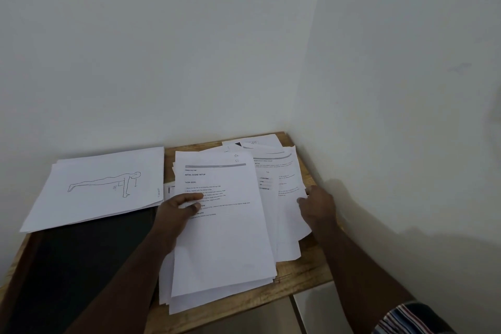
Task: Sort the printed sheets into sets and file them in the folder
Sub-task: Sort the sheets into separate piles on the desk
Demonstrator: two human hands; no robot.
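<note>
Sheets (225,225) of white printed text, fanned at centre frame; left hand (176,209) pinches the top stack, right hand (317,205) grips a sheet's edge.

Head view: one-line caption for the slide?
Left hand holds the printed stack; right hand pinches loose sheets.

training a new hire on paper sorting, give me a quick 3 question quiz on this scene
1. True or false: the sheet with the push-up drawing lies to the left of the text stack.
2. Which of the hands grips the sheet at the right edge of the pile? A) left hand B) right hand C) neither
3. Fill in: the left hand's thumb lies on top of the ______ of the text stack.

Key
1. True
2. B
3. top sheet; it shows the heading "INITIAL SCENE SETUP"
</note>
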